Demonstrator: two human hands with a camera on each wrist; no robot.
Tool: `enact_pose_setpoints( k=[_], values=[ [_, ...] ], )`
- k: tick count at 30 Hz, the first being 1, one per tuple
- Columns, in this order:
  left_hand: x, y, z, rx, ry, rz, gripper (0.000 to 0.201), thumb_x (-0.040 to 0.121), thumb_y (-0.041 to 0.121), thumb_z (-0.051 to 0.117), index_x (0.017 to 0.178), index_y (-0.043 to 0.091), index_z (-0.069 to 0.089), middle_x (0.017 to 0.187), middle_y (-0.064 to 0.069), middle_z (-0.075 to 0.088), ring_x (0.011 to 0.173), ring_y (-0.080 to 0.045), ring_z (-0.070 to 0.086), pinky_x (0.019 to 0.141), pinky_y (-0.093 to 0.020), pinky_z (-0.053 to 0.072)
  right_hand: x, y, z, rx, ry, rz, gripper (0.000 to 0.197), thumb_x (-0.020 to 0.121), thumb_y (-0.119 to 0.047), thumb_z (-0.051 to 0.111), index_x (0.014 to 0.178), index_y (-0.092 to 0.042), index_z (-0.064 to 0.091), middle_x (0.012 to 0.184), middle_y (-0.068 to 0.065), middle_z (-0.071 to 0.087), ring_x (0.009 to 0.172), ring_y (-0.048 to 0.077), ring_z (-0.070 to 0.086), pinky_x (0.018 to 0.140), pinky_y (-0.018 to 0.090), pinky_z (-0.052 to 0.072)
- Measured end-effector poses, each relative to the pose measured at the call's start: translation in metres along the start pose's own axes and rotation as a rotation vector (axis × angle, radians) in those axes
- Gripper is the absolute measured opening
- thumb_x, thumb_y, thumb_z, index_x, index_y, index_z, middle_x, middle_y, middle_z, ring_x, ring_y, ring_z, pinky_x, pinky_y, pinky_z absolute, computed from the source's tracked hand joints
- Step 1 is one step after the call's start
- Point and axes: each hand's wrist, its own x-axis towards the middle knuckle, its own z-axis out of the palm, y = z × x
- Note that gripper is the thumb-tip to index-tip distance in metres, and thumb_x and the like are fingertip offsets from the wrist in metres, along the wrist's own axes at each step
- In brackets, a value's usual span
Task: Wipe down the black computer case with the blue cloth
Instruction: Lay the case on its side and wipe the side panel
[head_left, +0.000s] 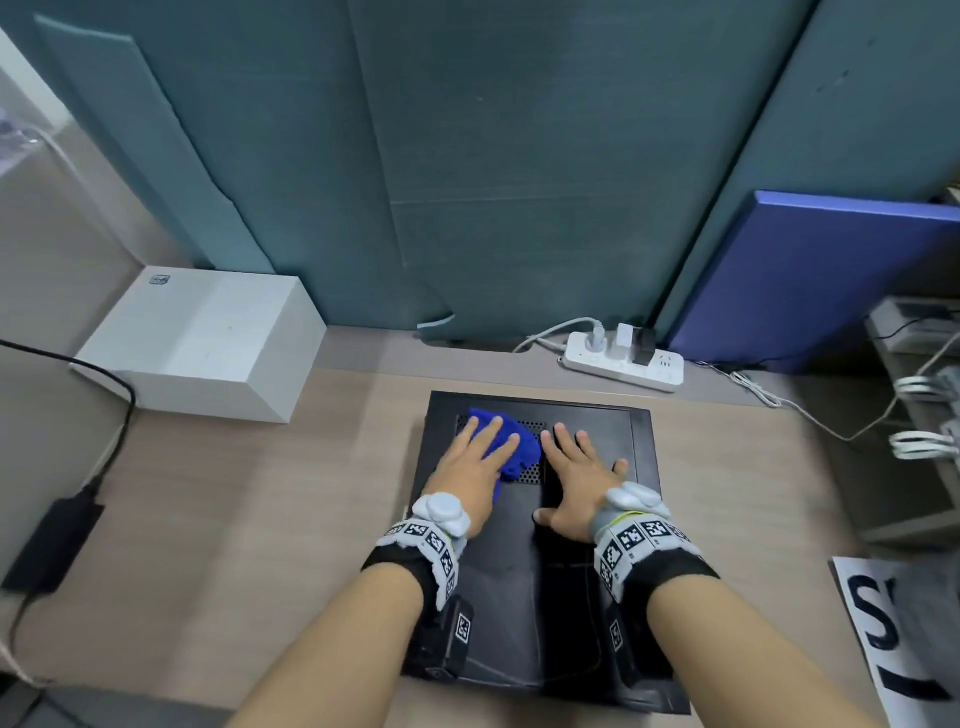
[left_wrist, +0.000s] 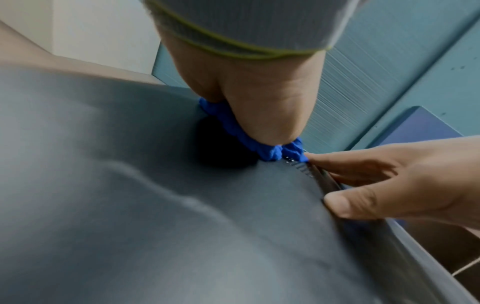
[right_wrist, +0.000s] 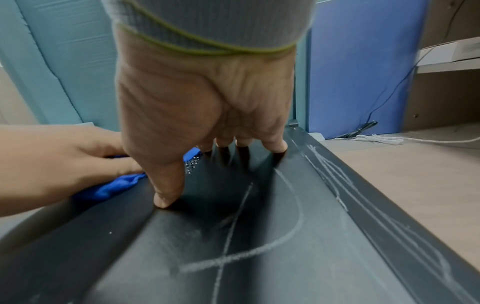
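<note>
The black computer case (head_left: 597, 431) lies flat on the floor, with white chalk-like lines (right_wrist: 291, 236) drawn on its top panel (right_wrist: 259, 257). A crumpled blue cloth (head_left: 522, 447) sits over the vent holes near the far left of the panel. My left hand (head_left: 470, 467) lies flat on the cloth (left_wrist: 233, 127) with straight fingers, pressing it down. My right hand (head_left: 576, 473) rests flat on the bare panel just right of the cloth, fingers spread, thumb (right_wrist: 166, 193) touching the panel. From the right wrist, the cloth (right_wrist: 114, 185) peeks out under the left hand (right_wrist: 52, 164).
A white box (head_left: 202, 343) stands at the back left. A white power strip (head_left: 623, 358) with plugs and cables lies behind the case. A black power brick (head_left: 52, 545) and cable lie at the left. Teal panels (head_left: 467, 156) and a blue board (head_left: 810, 280) lean behind.
</note>
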Motion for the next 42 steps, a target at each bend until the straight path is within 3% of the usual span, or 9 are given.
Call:
enact_pose_setpoints(
  k=[3, 8, 12, 16, 22, 29, 34, 40, 42],
  values=[
    [-0.012, -0.017, -0.008, -0.053, 0.055, 0.043, 0.093, 0.081, -0.009, 0.05, 0.153, 0.044, 0.024, 0.165, 0.0, 0.011, 0.151, -0.034, 0.006, 0.118, -0.042, 0.027, -0.003, -0.004, 0.006, 0.018, 0.045, 0.021, 0.11, 0.085, -0.054, 0.068, 0.162, -0.03, -0.006, 0.168, -0.007, -0.019, 0.157, 0.018, -0.013, 0.122, 0.062, 0.005],
    [-0.007, -0.006, -0.002, -0.235, 0.268, -0.137, 0.055, 0.08, 0.011, 0.055, 0.134, 0.023, 0.062, 0.154, -0.007, 0.041, 0.146, -0.036, 0.026, 0.114, -0.05, 0.034, -0.017, -0.006, 0.022, 0.025, 0.083, 0.012, 0.096, 0.093, -0.047, 0.06, 0.162, -0.028, -0.003, 0.169, -0.004, -0.016, 0.157, 0.023, -0.012, 0.125, 0.058, 0.003],
    [-0.021, 0.027, 0.014, -0.321, 0.251, -0.045, 0.049, 0.089, 0.046, 0.057, 0.128, 0.018, 0.066, 0.15, 0.002, 0.047, 0.146, -0.023, 0.029, 0.119, -0.042, 0.027, -0.016, -0.001, 0.021, 0.026, 0.074, 0.014, 0.096, 0.092, -0.048, 0.061, 0.162, -0.029, -0.002, 0.169, -0.004, -0.016, 0.157, 0.023, -0.012, 0.125, 0.059, 0.003],
    [-0.032, 0.008, 0.011, -0.24, 0.279, 0.109, 0.039, 0.093, 0.019, 0.057, 0.131, 0.015, 0.064, 0.143, -0.005, 0.054, 0.14, -0.031, 0.041, 0.117, -0.038, 0.031, -0.017, -0.001, 0.02, -0.001, 0.06, 0.016, 0.094, 0.093, -0.049, 0.061, 0.162, -0.03, -0.001, 0.17, -0.005, -0.014, 0.157, 0.023, -0.01, 0.124, 0.059, 0.005],
    [-0.046, 0.019, 0.007, -0.257, 0.236, -0.241, 0.063, 0.1, 0.016, 0.049, 0.157, 0.023, 0.023, 0.165, -0.006, 0.012, 0.151, -0.024, 0.012, 0.12, -0.032, 0.021, -0.04, -0.005, 0.03, -0.031, -0.006, -0.003, 0.087, 0.098, -0.034, 0.06, 0.162, -0.034, 0.002, 0.17, -0.006, -0.014, 0.157, 0.025, -0.01, 0.122, 0.061, 0.009],
    [-0.096, 0.045, 0.02, -0.38, 0.291, 0.046, 0.046, 0.089, 0.009, 0.062, 0.134, 0.018, 0.062, 0.143, 0.001, 0.054, 0.141, -0.017, 0.037, 0.116, -0.028, 0.026, -0.062, -0.004, 0.043, -0.017, 0.016, -0.024, 0.079, 0.101, -0.029, 0.054, 0.161, -0.037, 0.004, 0.17, -0.008, -0.012, 0.157, 0.023, -0.01, 0.122, 0.063, 0.008],
    [-0.098, 0.037, 0.025, -0.418, 0.443, -0.199, 0.038, 0.083, 0.001, 0.069, 0.117, 0.017, 0.074, 0.132, -0.003, 0.063, 0.134, -0.029, 0.047, 0.112, -0.037, 0.037, -0.073, 0.002, 0.057, -0.042, 0.037, -0.037, 0.076, 0.102, -0.029, 0.053, 0.161, -0.038, 0.007, 0.17, -0.009, -0.009, 0.157, 0.022, -0.008, 0.121, 0.063, 0.009],
    [-0.121, 0.068, 0.041, -0.384, 0.352, 0.121, 0.025, 0.088, 0.022, 0.07, 0.112, 0.019, 0.076, 0.127, 0.001, 0.066, 0.133, -0.022, 0.049, 0.11, -0.035, 0.039, -0.079, 0.002, 0.053, -0.05, 0.025, -0.058, 0.078, 0.1, -0.022, 0.052, 0.162, -0.036, 0.005, 0.17, -0.007, -0.01, 0.157, 0.022, -0.009, 0.122, 0.061, 0.008],
    [-0.121, 0.052, 0.035, -0.369, 0.362, 0.078, 0.026, 0.089, 0.018, 0.069, 0.114, 0.019, 0.075, 0.13, 0.0, 0.064, 0.136, -0.024, 0.046, 0.111, -0.033, 0.036, -0.082, 0.004, 0.053, -0.058, 0.016, -0.068, 0.079, 0.101, -0.02, 0.051, 0.162, -0.035, 0.004, 0.17, -0.006, -0.01, 0.157, 0.023, -0.009, 0.123, 0.061, 0.008]
  ],
)
